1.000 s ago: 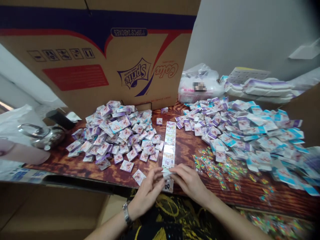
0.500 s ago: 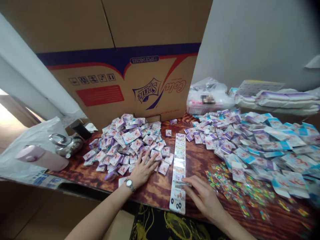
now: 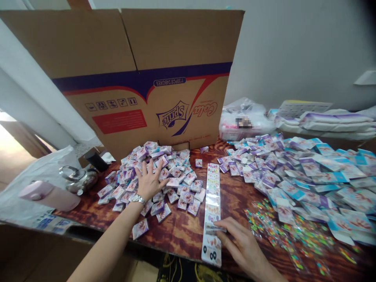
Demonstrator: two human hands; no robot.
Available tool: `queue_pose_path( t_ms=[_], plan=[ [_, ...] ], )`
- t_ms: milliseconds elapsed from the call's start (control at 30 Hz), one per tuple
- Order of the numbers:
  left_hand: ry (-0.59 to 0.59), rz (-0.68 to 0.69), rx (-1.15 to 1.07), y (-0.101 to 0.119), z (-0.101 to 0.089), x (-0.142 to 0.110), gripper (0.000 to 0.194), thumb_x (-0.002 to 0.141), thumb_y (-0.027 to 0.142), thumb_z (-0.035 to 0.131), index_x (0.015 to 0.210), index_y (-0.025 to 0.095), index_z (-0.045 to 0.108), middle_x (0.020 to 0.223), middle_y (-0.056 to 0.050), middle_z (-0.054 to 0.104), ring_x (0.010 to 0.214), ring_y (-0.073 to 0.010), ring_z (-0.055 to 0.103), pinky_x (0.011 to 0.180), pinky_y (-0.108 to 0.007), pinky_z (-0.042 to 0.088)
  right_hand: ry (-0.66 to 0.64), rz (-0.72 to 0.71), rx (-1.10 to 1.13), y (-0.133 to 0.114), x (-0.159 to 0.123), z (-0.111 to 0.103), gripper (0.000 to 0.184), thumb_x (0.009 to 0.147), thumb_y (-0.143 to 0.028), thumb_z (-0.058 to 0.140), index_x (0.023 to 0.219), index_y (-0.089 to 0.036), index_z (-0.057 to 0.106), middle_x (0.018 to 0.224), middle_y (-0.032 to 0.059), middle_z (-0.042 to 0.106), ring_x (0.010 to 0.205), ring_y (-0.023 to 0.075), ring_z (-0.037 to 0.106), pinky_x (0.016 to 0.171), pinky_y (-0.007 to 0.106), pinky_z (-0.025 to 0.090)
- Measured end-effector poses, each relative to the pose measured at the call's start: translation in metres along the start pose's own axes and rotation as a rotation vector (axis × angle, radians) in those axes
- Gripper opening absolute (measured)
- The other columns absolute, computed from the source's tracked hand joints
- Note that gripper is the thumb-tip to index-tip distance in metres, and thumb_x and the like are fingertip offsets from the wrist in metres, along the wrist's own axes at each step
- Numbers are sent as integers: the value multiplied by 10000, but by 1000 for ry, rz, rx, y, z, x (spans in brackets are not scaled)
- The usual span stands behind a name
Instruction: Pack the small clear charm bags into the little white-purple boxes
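Observation:
My left hand [image 3: 149, 181], with a watch on the wrist, lies with fingers spread on a heap of small white and purple printed boxes [image 3: 183, 172]. One small box [image 3: 140, 228] lies apart near the table's front edge. My right hand [image 3: 239, 239] pinches a small, thin, greyish flat piece [image 3: 216, 229] between thumb and fingers; its kind is unclear. That piece is over the lower part of a long white strip [image 3: 213, 199] printed with rows of small coloured pictures. Clear packets with bright green, orange and yellow bits [image 3: 273, 225] lie right of my right hand.
A large upright cardboard carton [image 3: 141, 105] stands behind the heap. Many flatter purple and blue printed boxes [image 3: 311, 168] spread over the right side. At left are a pink bottle [image 3: 49, 195], a metal kettle [image 3: 78, 180] and a plastic bag [image 3: 17, 188]. Another bag [image 3: 246, 119] sits at the back.
My left hand has moved up and left, farther onto the heap. Several boxes have shifted, some towards the front edge. My right hand stays at the strip. The view has tilted upward slightly.

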State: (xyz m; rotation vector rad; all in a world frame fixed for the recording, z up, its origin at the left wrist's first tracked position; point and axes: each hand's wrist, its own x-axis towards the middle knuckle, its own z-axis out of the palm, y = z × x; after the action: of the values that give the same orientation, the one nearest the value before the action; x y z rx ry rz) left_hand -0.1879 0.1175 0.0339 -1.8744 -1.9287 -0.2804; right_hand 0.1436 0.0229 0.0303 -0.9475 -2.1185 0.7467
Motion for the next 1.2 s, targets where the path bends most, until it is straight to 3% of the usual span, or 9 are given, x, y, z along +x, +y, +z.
queue_pose_path(
  t_ms=[167,467,600,733,967,1200],
  plan=[
    [-4,39,17,20,9,36,712,796,594,460,1406,276,275,1440,-160,320,1314,-451,190,991,-675,37,9,-10,-2,-7,1,-1,153,902,-199,477,1021,-216,571,836,34,620,760,149,610,652,215,487],
    [-66,28,-48,39,22,85,670,799,547,480,1382,250,337,1439,-192,305,1260,-462,274,961,-681,93,56,-76,-46,-3,-3,-5,154,891,-192,489,1026,-215,557,837,34,633,757,146,627,647,201,506],
    [-80,70,-34,40,12,79,683,799,591,439,1389,271,313,1423,-162,345,1269,-413,293,986,-632,150,50,-75,-32,3,-6,-4,170,884,-210,511,1047,-223,560,869,36,640,772,136,642,644,165,520],
    [-79,126,-5,25,1,60,599,850,539,378,1395,310,284,1464,-86,293,1358,-329,153,1060,-553,83,54,-101,-35,6,-4,-2,161,876,-232,531,1031,-230,575,868,31,652,780,138,654,667,160,528],
    [-95,-7,50,-36,-2,37,464,844,451,414,1281,309,475,1476,-76,275,1347,-416,104,990,-681,48,101,-137,-54,1,-2,-4,148,882,-268,520,1007,-229,591,849,25,668,749,131,668,641,144,534],
    [-90,-82,77,-50,-4,22,466,827,409,434,1286,330,454,1460,-58,301,1347,-412,79,977,-639,174,135,-125,-102,-3,-4,-9,165,878,-313,523,975,-227,625,838,31,684,741,149,675,642,166,544]
  ],
)
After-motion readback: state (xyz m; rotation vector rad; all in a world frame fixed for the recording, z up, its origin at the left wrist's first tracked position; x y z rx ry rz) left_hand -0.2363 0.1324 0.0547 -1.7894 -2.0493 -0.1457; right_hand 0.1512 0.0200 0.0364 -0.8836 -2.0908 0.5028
